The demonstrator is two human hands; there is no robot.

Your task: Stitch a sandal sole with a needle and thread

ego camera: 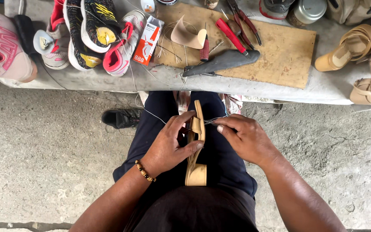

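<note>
A tan heeled sandal [196, 172] stands on edge across my lap, its block heel toward me and its toe pointing at the bench. My left hand [168, 144] wraps around its middle from the left, thumb and fingers gripping the strap area. My right hand [245, 137] pinches a thin needle or awl [211, 121] at the sandal's strap from the right. A pale thread [151, 112] runs from the sandal up to the bench.
A concrete bench [108, 79] carries several sneakers [86, 32], a small red-and-white box [147, 41], a wooden board [280, 47] with red-handled pliers [243, 19], a dark sole-shaped piece [222, 62], and matching tan sandals [357, 47] on the right. A black shoe [121, 118] lies on the ground.
</note>
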